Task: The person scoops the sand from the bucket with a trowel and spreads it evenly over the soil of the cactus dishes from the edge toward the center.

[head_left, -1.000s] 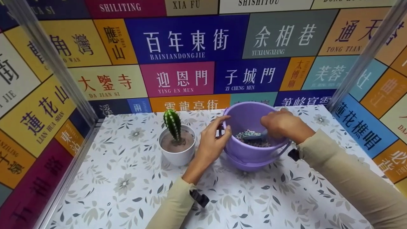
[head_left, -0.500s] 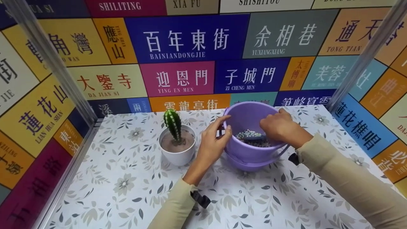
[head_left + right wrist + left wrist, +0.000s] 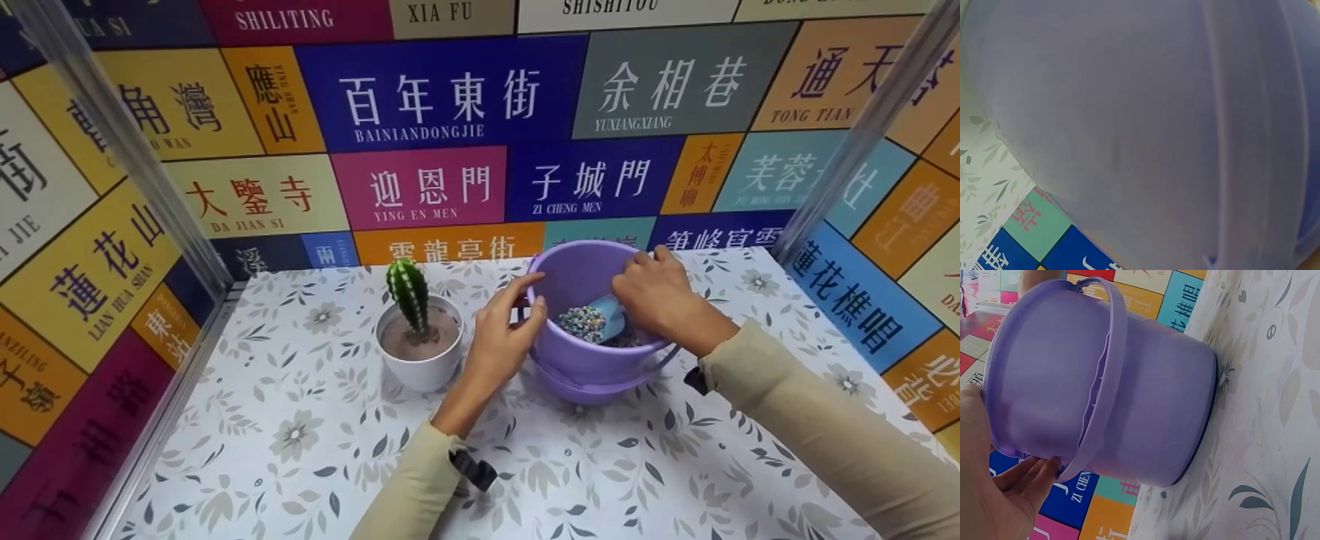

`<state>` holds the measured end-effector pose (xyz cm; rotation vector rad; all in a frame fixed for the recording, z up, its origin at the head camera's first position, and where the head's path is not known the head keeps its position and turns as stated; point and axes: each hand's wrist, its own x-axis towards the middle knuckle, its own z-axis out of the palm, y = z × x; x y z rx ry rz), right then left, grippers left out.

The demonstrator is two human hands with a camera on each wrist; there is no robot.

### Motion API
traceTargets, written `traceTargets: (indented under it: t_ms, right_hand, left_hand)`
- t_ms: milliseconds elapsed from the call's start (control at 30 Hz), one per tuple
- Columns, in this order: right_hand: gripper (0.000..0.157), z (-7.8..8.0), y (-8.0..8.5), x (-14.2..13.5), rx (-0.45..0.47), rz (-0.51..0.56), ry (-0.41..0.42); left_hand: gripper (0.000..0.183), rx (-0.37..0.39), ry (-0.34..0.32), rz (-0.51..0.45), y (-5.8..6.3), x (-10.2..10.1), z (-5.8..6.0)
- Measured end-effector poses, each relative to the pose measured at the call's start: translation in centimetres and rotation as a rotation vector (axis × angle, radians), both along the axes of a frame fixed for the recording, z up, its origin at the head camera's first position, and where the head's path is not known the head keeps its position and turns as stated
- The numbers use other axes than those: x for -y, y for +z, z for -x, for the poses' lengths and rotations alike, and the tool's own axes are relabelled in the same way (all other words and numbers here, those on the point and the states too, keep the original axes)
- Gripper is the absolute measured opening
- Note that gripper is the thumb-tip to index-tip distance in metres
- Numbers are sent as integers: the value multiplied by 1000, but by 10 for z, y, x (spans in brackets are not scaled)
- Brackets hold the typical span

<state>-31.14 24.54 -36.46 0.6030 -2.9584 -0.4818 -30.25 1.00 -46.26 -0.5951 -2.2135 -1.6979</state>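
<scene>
A purple bucket (image 3: pixel 592 367) with its carrying handle (image 3: pixel 1107 377) hanging down stands on the table. Multicoloured gravel (image 3: pixel 581 324) lies in its bottom. My left hand (image 3: pixel 504 330) holds the bucket's left rim, thumb at the near side and fingers at the handle joint. Over the right side of the opening, my right hand (image 3: pixel 654 292) curls round a scoop whose grip is hidden in the fist. The scoop's blue blade (image 3: pixel 611 316) is tilted at the gravel, small stones against its left edge. In the right wrist view the bucket's wall (image 3: pixel 1100 124) fills most of the picture.
Left of the bucket, a cactus (image 3: pixel 407 296) stands in a white pot (image 3: pixel 420 371) of brownish soil, close to my left forearm. The table wears a leaf-patterned cloth (image 3: pixel 300 465). Sign-printed walls (image 3: pixel 442 90) and metal posts (image 3: pixel 142 150) bound the back and sides.
My right hand has turned the scoop: its blade lay flat and dark among the gravel and now tilts up with its blue face showing. My left hand and the bucket have stayed put.
</scene>
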Motion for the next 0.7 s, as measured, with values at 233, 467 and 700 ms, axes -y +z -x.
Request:
traceTargets:
  t_ms: [233,467,700]
  right_hand:
    - [9,-2,-9,-3,-69,4,8]
    - [8,-2,-12,-5,-92,-11,14]
    - [8,0,-14,-6,-81,-12,17]
  left_hand:
    - [41,-4,-4,3,-1,-1,1]
    - [42,-8,-20,-4,0,0,1]
    - [41,5,-24,-1,-1,2,2]
